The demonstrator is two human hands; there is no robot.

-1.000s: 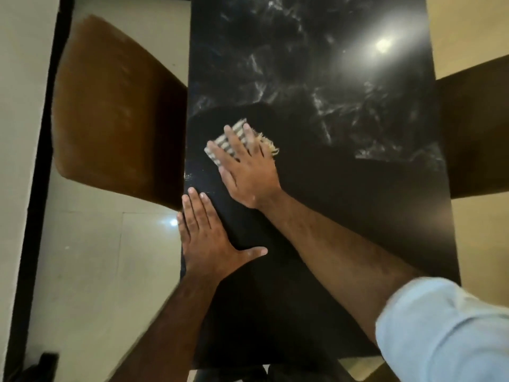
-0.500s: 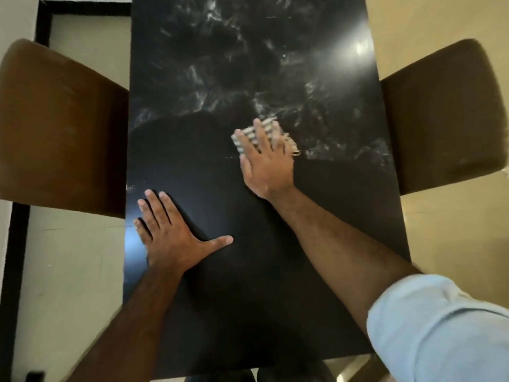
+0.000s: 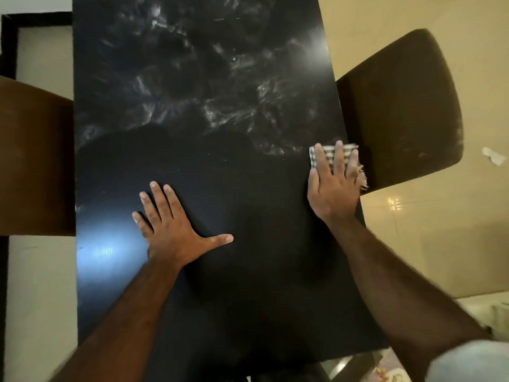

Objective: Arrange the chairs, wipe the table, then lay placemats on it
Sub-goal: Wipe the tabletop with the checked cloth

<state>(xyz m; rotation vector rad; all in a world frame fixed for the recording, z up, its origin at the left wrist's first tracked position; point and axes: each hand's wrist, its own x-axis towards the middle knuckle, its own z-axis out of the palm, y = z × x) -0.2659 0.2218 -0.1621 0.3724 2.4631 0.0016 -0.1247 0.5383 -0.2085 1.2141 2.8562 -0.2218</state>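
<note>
A long black marble-patterned table (image 3: pixel 192 92) runs away from me. My right hand (image 3: pixel 332 183) lies flat with straight fingers on a striped, fringed cloth (image 3: pixel 327 151), pressing it down at the table's right edge. My left hand (image 3: pixel 172 227) rests flat on the tabletop nearer the left side, fingers spread, thumb pointing right. A brown chair (image 3: pixel 33 161) is pushed against the left side of the table. A dark brown chair (image 3: pixel 399 106) stands at the right side, close to the cloth.
Pale tiled floor (image 3: pixel 440 230) surrounds the table. A small white scrap (image 3: pixel 494 156) lies on the floor right of the right chair. A dark frame (image 3: pixel 8 37) borders the far left.
My right hand has slid the cloth from the table's left and middle across to its right edge. My left hand has stayed flat on the table.
</note>
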